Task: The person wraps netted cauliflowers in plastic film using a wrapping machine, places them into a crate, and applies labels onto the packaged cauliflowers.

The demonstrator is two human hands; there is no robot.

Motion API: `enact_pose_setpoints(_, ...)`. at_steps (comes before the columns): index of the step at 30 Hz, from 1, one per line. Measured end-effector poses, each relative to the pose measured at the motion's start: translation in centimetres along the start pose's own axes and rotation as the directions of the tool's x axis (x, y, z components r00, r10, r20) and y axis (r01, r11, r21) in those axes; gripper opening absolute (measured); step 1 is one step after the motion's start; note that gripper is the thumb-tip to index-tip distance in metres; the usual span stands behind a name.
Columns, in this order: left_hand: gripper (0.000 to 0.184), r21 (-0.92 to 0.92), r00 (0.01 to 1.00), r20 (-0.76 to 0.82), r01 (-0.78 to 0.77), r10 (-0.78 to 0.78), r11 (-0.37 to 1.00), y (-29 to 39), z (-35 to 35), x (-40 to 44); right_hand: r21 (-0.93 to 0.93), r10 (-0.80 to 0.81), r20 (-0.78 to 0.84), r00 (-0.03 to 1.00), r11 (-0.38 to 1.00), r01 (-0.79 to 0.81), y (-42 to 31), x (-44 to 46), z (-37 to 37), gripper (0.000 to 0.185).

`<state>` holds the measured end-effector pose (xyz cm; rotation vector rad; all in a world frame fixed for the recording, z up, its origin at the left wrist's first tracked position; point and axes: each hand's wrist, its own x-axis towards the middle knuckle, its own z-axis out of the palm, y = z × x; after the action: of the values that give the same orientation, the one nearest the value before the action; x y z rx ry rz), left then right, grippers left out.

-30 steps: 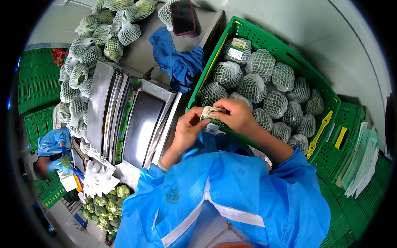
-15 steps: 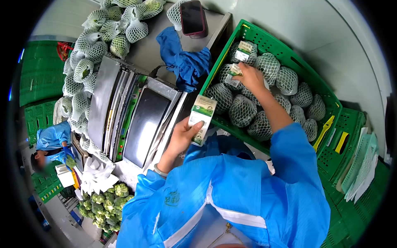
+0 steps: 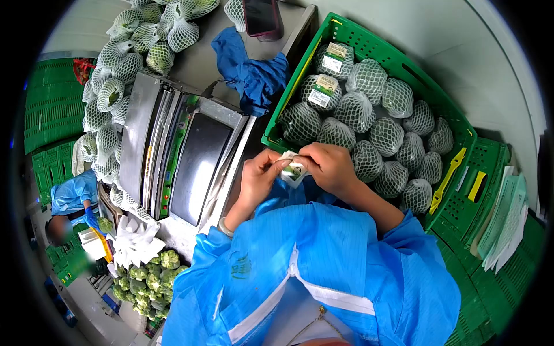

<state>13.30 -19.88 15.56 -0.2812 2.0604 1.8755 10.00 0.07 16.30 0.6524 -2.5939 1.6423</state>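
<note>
Both hands meet in front of my chest at a small stack of white-and-green printed labels [image 3: 293,173]. My left hand [image 3: 258,177] pinches its left side between thumb and fingers. My right hand [image 3: 330,167] is closed at the upper right edge of the same labels, its fingertips partly hiding them. Just beyond, a green crate [image 3: 398,62] holds several round vegetables in white foam nets [image 3: 354,112]. Two of these carry a label on top: one netted vegetable near the far corner [image 3: 346,53] and another below it [image 3: 310,87].
Left of me stands a metal machine with a dark panel [image 3: 203,167]. A blue cloth [image 3: 254,75] and a phone [image 3: 261,17] lie behind it. Netted vegetables [image 3: 118,63] and broccoli-like heads [image 3: 147,282] are piled further left. A co-worker in blue [image 3: 74,193] is at far left.
My right hand has come back from the crate to the labels in my left hand. The second netted vegetable's label now lies uncovered. The labels are tilted and drawn closer together.
</note>
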Motion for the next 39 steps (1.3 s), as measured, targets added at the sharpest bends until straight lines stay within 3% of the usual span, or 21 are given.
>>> enact_pose_setpoints(3, 0.012, -0.206, 0.998, -0.053, -0.034, 0.023, 0.978, -2.1, -1.0, -0.1, 0.118, 0.043, -0.002, 0.999, 0.992, -0.042, -0.8, 0.1, 0.4, 0.010)
enact_pose_setpoints(5, 0.010, -0.379, 0.986, 0.163, 0.098, -0.037, 0.920, -0.8, -1.3, -0.9, 0.241, 0.100, 0.034, 0.994, 0.965, -0.105, 0.1, 0.2, 0.9, 0.013)
enact_pose_setpoints(7, 0.018, -0.059, 0.945, 0.203, 0.273, -0.256, 0.960, -0.5, -1.9, -2.9, 0.275, 0.183, 0.010, 0.983, 0.945, -0.178, 3.4, 1.7, -0.1, 0.015)
enact_pose_setpoints(8, 0.030, -0.061, 0.902, 0.241, 0.381, -0.357, 0.923, -1.4, -3.6, -3.8, 0.280, 0.287, -0.100, 0.953, 0.927, -0.250, 5.9, 3.0, -1.2, 0.019)
enact_pose_setpoints(9, 0.031, -0.045, 0.903, 0.272, 0.358, -0.333, 0.933, -2.3, -5.2, -4.3, 0.291, 0.384, -0.208, 0.900, 0.902, -0.317, 8.1, 4.4, -2.0, 0.023)
enact_pose_setpoints(11, 0.028, -0.218, 0.940, 0.127, 0.337, -0.316, 0.916, -2.1, -5.6, -4.6, 0.053, 0.438, -0.018, 0.899, 0.898, -0.436, 10.3, 5.2, 0.5, 0.033)
enact_pose_setpoints(12, 0.026, -0.191, 0.952, 0.050, 0.305, -0.301, 0.933, -1.3, -4.9, -4.3, -0.190, 0.276, 0.069, 0.959, 0.947, -0.259, 11.6, 4.4, 2.7, 0.043)
enact_pose_setpoints(13, 0.027, -0.181, 0.961, 0.033, 0.275, -0.273, 0.944, -0.6, -4.1, -4.0, -0.497, 0.094, 0.107, 0.990, 0.867, -0.028, 13.7, 3.8, 4.9, 0.051)
enact_pose_setpoints(15, 0.028, -0.098, 0.981, 0.041, 0.192, -0.189, 0.977, -0.8, -3.3, -3.5, -0.592, 0.090, 0.003, 0.996, 0.803, -0.071, 13.8, 3.9, 4.4, 0.055)
enact_pose_setpoints(18, 0.028, -0.179, 0.990, 0.031, 0.138, -0.135, 0.974, -0.9, -1.6, -3.2, -0.083, 0.290, -0.007, 0.957, 0.954, -0.289, 7.7, 4.3, 1.4, 0.051)
enact_pose_setpoints(19, 0.027, -0.239, 0.993, 0.038, 0.121, -0.115, 0.963, -1.5, -1.1, -3.0, 0.341, 0.265, 0.156, 0.952, 0.890, -0.304, 6.4, 3.6, 1.3, 0.042)
enact_pose_setpoints(20, 0.026, -0.109, 0.991, 0.098, 0.106, -0.096, 0.988, -1.3, -1.1, -2.8, 0.365, 0.182, 0.263, 0.947, 0.890, -0.272, 4.8, 2.5, 1.1, 0.037)
enact_pose_setpoints(21, 0.029, -0.136, 0.975, 0.180, 0.155, -0.129, 0.979, -1.9, -1.3, -2.5, 0.390, 0.093, 0.359, 0.929, 0.889, -0.240, 3.1, 1.4, 0.8, 0.032)
enact_pose_setpoints(23, 0.035, -0.079, 0.959, 0.268, -0.068, 0.087, 0.995, -1.4, -0.8, -1.7, 0.195, 0.139, 0.157, 0.978, 0.966, -0.169, 0.2, -0.7, 0.6, 0.023)
enact_pose_setpoints(24, 0.041, -0.088, 0.945, 0.280, -0.151, 0.170, 0.985, 0.3, -0.2, -1.4, 0.070, 0.051, 0.092, 0.994, 0.996, -0.058, -0.2, -1.7, 0.6, 0.014)
enact_pose_setpoints(25, 0.033, -0.235, 0.983, 0.167, -0.038, 0.079, 0.971, 0.8, 0.8, -2.1, 0.068, 0.049, 0.109, 0.993, 0.996, -0.056, -0.7, -2.6, 0.4, 0.014)
enact_pose_setpoints(27, 0.020, -0.132, 0.991, 0.120, -0.041, 0.057, 0.990, -0.4, 1.3, -2.4, -0.072, 0.086, 0.110, 0.990, 0.994, -0.078, -1.3, -3.9, 0.1, 0.012)
enact_pose_setpoints(30, 0.012, -0.061, 0.992, 0.065, -0.102, 0.106, 0.993, -2.1, 1.9, -2.2, -0.070, -0.021, -0.178, 0.984, 0.998, 0.008, -1.7, -4.0, -0.5, 0.011)
enact_pose_setpoints(33, 0.007, -0.240, 0.995, 0.068, 0.084, -0.070, 0.967, -0.9, 3.9, -2.7, 0.195, 0.143, -0.050, 0.988, 0.972, -0.131, -1.5, -4.6, -1.2, 0.011)
enact_pose_setpoints(36, 0.009, -0.108, 0.994, 0.102, 0.055, -0.044, 0.993, -0.9, 4.3, -3.2, 0.298, 0.278, 0.128, 0.952, 0.905, -0.305, -0.3, -4.8, -3.4, 0.013)
enact_pose_setpoints(39, 0.010, -0.041, 0.996, 0.052, 0.077, -0.075, 0.996, -2.7, 3.3, -3.5, 0.253, 0.241, 0.037, 0.970, 0.936, -0.243, -0.1, -5.1, -3.7, 0.014)
